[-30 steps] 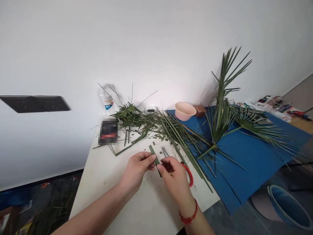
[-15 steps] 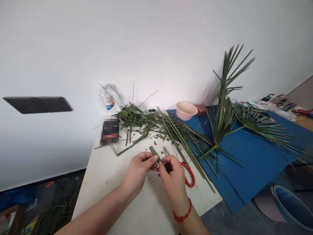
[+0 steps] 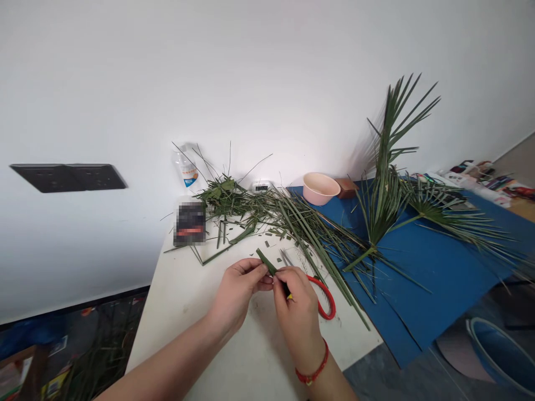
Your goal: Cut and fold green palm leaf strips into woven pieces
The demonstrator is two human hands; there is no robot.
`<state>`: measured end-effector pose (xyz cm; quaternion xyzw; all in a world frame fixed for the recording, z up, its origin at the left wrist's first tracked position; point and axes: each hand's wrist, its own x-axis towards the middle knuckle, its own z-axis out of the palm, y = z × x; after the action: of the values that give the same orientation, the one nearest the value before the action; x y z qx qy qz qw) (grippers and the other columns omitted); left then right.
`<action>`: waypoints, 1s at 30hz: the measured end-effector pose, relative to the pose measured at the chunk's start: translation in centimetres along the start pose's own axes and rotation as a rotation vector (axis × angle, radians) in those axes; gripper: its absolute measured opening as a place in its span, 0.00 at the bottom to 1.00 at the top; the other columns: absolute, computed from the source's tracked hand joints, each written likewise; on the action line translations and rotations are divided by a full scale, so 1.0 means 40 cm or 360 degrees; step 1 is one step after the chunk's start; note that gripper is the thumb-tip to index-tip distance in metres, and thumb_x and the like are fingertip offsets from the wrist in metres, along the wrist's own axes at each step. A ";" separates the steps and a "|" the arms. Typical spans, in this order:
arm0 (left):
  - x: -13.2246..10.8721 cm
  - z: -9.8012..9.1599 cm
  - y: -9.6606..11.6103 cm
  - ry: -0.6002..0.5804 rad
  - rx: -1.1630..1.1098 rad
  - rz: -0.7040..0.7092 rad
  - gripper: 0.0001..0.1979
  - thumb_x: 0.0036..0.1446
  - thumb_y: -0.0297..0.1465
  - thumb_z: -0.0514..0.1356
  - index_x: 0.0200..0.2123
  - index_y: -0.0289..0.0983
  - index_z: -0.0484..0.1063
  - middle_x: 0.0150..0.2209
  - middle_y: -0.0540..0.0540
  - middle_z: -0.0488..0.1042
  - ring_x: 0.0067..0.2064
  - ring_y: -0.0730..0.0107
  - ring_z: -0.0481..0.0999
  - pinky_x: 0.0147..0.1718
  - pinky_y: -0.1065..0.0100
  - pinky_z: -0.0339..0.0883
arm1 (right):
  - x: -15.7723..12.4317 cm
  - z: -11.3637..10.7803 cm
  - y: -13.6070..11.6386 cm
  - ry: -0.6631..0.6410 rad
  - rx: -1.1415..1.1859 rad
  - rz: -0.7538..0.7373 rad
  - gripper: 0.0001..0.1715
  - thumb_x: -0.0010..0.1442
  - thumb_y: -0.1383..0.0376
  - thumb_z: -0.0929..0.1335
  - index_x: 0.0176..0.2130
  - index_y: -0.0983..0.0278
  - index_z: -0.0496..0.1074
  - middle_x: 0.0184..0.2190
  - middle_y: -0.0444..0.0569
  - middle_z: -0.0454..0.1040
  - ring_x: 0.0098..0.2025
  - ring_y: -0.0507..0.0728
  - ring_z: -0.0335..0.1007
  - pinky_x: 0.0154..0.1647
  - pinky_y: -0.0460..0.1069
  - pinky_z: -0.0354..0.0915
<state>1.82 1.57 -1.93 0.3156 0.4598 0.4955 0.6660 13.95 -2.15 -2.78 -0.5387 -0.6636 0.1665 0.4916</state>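
My left hand (image 3: 237, 288) and my right hand (image 3: 296, 302) meet over the white table (image 3: 267, 345), both pinching a narrow green palm-leaf strip (image 3: 266, 262). Its lower end is hidden inside my right fingers. A small yellow bit shows by those fingers, too small to name. Just beyond my right hand, a pair of red-handled scissors (image 3: 322, 296) lies on the table, its thin metal blades (image 3: 286, 257) pointing away from me. A red cord bracelet (image 3: 312, 372) circles my right wrist.
Cut palm fronds and small green scraps (image 3: 267, 214) cover the table's far side. A blue sheet (image 3: 434, 273) holds large fan-shaped fronds (image 3: 387, 192), and a pink bowl (image 3: 321, 188) stands behind them. A plastic bottle (image 3: 184, 167) stands by the wall; a blue basin (image 3: 499, 353) sits on the floor.
My hands have drawn closer, and my right fingers now close on the strip's lower end. The strip leans further left. The whole view has shifted slightly.
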 end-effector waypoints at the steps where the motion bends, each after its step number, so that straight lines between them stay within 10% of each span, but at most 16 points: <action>1: 0.000 0.000 0.001 0.0000 0.0002 -0.0003 0.07 0.50 0.30 0.66 0.28 0.33 0.73 0.24 0.47 0.74 0.28 0.68 0.74 0.33 0.63 0.73 | 0.000 -0.001 0.000 0.0007 -0.0003 -0.0004 0.11 0.63 0.74 0.62 0.35 0.61 0.69 0.35 0.49 0.71 0.39 0.56 0.69 0.40 0.51 0.67; 30: -0.004 0.000 0.010 -0.0111 0.0180 -0.0020 0.10 0.51 0.35 0.66 0.26 0.33 0.76 0.24 0.47 0.76 0.27 0.69 0.75 0.31 0.66 0.73 | -0.010 -0.025 -0.015 -0.0101 -0.0106 -0.0034 0.14 0.64 0.73 0.62 0.44 0.65 0.75 0.40 0.54 0.72 0.42 0.58 0.70 0.44 0.54 0.70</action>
<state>1.66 1.56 -1.54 0.3668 0.4655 0.4531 0.6659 14.43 -3.04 -2.05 -0.5422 -0.6897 0.1560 0.4539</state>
